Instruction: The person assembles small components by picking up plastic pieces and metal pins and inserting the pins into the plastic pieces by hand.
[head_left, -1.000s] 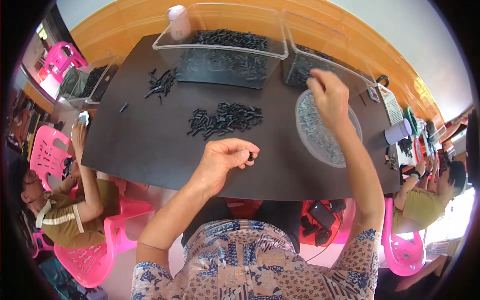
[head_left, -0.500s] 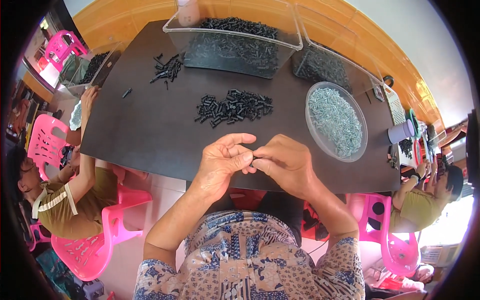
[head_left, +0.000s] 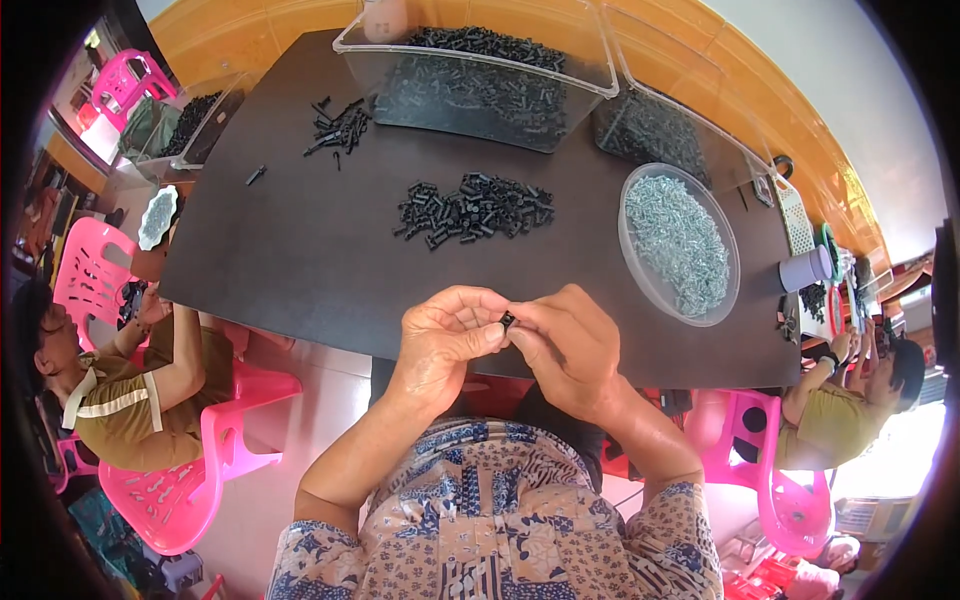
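Close to the table's front edge, my left hand (head_left: 448, 340) and my right hand (head_left: 572, 340) meet at the fingertips. Between them is a small black plastic part (head_left: 507, 319), pinched by thumb and fingers from both sides; much of it is covered. Beyond my hands lies a heap of black plastic parts (head_left: 475, 208) on the dark table (head_left: 330, 250). To the right stands a round clear tub (head_left: 731, 290) filled with small silvery screws (head_left: 680, 240).
A clear bin (head_left: 480, 62) of black parts stands at the back, with a second bin (head_left: 655, 130) beside it. A smaller pile (head_left: 338, 128) and a loose piece (head_left: 256, 175) lie left. Co-workers sit left (head_left: 140, 390) and right (head_left: 850, 400). A purple cup (head_left: 805, 269) stands at the right edge.
The small black part shows more between my fingertips now, and my left fingers have curled in. The co-worker on the left has drawn a hand back from the bin toward the lap.
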